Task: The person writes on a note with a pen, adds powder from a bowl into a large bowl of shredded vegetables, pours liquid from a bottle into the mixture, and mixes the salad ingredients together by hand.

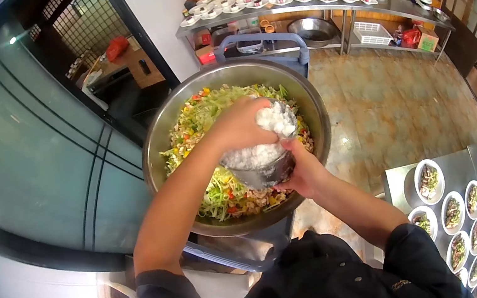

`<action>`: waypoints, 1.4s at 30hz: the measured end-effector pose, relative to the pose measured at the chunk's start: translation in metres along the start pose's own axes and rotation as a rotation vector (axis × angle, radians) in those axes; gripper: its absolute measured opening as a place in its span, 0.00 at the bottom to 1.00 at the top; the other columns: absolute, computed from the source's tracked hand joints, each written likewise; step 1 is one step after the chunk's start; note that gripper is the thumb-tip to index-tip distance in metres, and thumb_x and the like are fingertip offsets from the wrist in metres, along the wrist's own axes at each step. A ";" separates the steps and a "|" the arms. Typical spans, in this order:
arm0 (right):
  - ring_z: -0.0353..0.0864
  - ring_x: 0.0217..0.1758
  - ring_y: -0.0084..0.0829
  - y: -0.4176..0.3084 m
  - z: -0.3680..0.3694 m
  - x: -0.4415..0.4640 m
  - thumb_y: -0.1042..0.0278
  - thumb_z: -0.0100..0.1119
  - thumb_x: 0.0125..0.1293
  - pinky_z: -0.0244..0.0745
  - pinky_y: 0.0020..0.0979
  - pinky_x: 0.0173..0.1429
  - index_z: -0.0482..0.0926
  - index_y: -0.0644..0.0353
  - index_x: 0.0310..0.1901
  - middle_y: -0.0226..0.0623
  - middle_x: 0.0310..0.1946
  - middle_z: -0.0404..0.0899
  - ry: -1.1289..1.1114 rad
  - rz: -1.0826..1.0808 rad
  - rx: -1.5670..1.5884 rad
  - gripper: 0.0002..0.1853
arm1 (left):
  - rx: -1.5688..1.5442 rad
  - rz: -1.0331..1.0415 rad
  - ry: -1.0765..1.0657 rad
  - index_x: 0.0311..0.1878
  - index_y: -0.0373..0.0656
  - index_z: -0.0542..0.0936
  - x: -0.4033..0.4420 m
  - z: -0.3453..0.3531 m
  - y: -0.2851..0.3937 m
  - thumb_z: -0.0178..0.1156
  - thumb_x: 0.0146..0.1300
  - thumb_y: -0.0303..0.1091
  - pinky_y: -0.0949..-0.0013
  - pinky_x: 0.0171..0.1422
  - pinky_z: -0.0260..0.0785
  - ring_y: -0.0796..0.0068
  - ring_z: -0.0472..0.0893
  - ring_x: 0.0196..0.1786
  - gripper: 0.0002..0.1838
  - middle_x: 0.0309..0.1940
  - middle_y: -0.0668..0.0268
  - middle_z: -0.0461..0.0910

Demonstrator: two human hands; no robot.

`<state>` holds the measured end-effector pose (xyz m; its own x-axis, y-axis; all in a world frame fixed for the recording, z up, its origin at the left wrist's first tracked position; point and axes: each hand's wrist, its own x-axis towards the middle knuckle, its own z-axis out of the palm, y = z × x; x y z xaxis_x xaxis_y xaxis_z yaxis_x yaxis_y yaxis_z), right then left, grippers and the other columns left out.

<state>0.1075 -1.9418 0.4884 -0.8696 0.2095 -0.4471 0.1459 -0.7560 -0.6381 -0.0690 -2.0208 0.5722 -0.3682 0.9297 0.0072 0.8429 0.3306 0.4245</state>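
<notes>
A wide steel basin (pixel 151 158) holds chopped green, red and yellow vegetables (pixel 221 195) mixed with small pale brown pieces. Above the mix, my right hand (pixel 299 171) grips the side of a smaller metal bowl (pixel 256 176) that contains white, clumpy material (pixel 253 157). My left hand (pixel 242 124) is at the bowl's upper edge, fingers curled against a white clump (pixel 276 119). Some of its fingertips are hidden by the white material. The bowl covers part of the mix.
The basin rests on a blue-framed cart (pixel 257 37). Behind it, a long steel table (pixel 265 9) bears many small white dishes. At lower right, another steel table (pixel 405 181) carries oval bowls of food. A glass partition (pixel 46 144) stands at the left.
</notes>
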 end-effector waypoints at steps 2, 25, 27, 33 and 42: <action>0.61 0.76 0.48 0.000 0.000 0.010 0.40 0.55 0.66 0.59 0.65 0.70 0.57 0.50 0.75 0.39 0.76 0.59 0.021 0.008 -0.001 0.41 | 0.016 -0.007 0.002 0.66 0.52 0.75 0.007 0.002 -0.007 0.72 0.43 0.52 0.56 0.67 0.70 0.50 0.76 0.64 0.43 0.63 0.53 0.73; 0.65 0.72 0.51 0.008 -0.011 -0.042 0.33 0.63 0.54 0.60 0.64 0.73 0.57 0.54 0.76 0.48 0.72 0.62 0.208 -0.103 -0.104 0.52 | -0.312 -0.017 0.150 0.46 0.36 0.84 0.033 -0.066 -0.121 0.67 0.56 0.34 0.62 0.41 0.73 0.66 0.83 0.33 0.16 0.32 0.57 0.86; 0.64 0.73 0.52 0.009 -0.028 -0.049 0.33 0.63 0.53 0.59 0.65 0.73 0.57 0.54 0.76 0.48 0.72 0.61 0.170 -0.109 -0.074 0.53 | -0.204 -0.065 0.251 0.46 0.36 0.84 0.037 -0.061 -0.138 0.65 0.58 0.36 0.60 0.42 0.75 0.58 0.84 0.33 0.16 0.31 0.53 0.85; 0.63 0.74 0.53 0.006 -0.053 -0.061 0.31 0.65 0.52 0.57 0.66 0.74 0.55 0.55 0.77 0.47 0.74 0.61 0.110 -0.147 -0.106 0.56 | 0.040 -0.272 0.323 0.46 0.36 0.84 0.058 -0.062 -0.158 0.60 0.63 0.40 0.53 0.51 0.76 0.45 0.84 0.42 0.17 0.38 0.45 0.84; 0.63 0.74 0.52 0.010 -0.077 -0.062 0.32 0.65 0.53 0.57 0.65 0.74 0.56 0.55 0.76 0.46 0.73 0.62 0.080 -0.112 -0.033 0.55 | -0.093 -0.287 0.371 0.50 0.34 0.78 0.069 -0.066 -0.153 0.59 0.62 0.30 0.54 0.46 0.74 0.48 0.84 0.40 0.15 0.36 0.45 0.83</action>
<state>0.1991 -1.9148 0.4619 -0.8411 0.3411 -0.4197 0.0665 -0.7048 -0.7063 -0.2496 -2.0181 0.5673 -0.7103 0.6767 0.1939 0.6545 0.5336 0.5356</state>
